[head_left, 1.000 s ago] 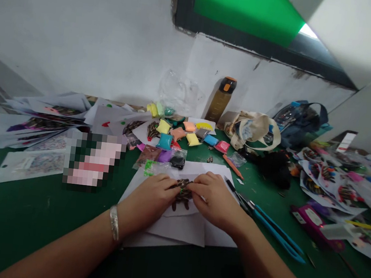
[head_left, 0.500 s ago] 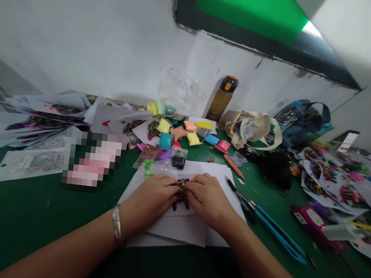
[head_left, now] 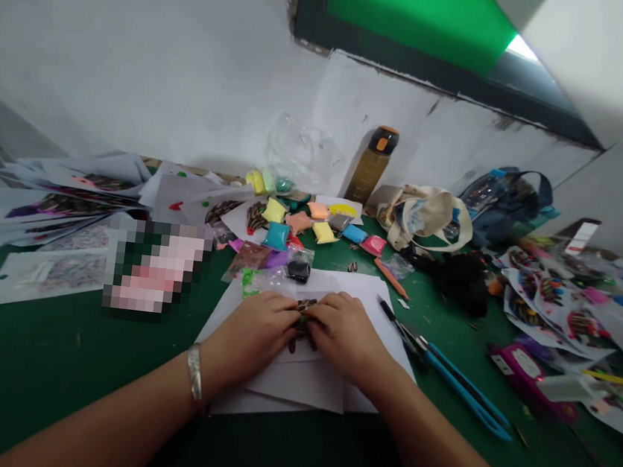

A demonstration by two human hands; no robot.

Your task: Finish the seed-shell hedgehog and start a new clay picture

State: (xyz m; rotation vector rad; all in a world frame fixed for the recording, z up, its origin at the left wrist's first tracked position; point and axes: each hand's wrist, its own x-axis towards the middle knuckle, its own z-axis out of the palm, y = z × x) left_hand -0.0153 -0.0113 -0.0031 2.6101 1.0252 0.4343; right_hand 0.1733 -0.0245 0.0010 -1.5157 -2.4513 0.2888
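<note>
My left hand (head_left: pixel 252 332), with a silver bracelet at the wrist, rests on white paper (head_left: pixel 305 392). Its fingers close on the left side of a small craft piece (head_left: pixel 304 326) of dark striped seeds with some green clay. From the other side my right hand (head_left: pixel 353 337) pinches the same piece, fingertips curled against it. Much of the piece is hidden under the fingers, and dark seed tips poke out below. Just beyond the left fingers lies a clear bag with green clay (head_left: pixel 251 281). A black clay packet (head_left: pixel 299 268) sits behind the hands.
Colourful clay packets (head_left: pixel 323 232) spread behind the paper. Blue-handled tweezers (head_left: pixel 465 390) and a black pen (head_left: pixel 389 313) lie at right, near a magenta box (head_left: pixel 531 382). A tall bottle (head_left: pixel 372 167) stands by the wall. Stacked paper sheets (head_left: pixel 81 185) fill the left; a black bundle (head_left: pixel 460 280) lies right.
The whole view has shifted very slightly. Both hands keep their place on the seed piece, with only tiny finger movement.
</note>
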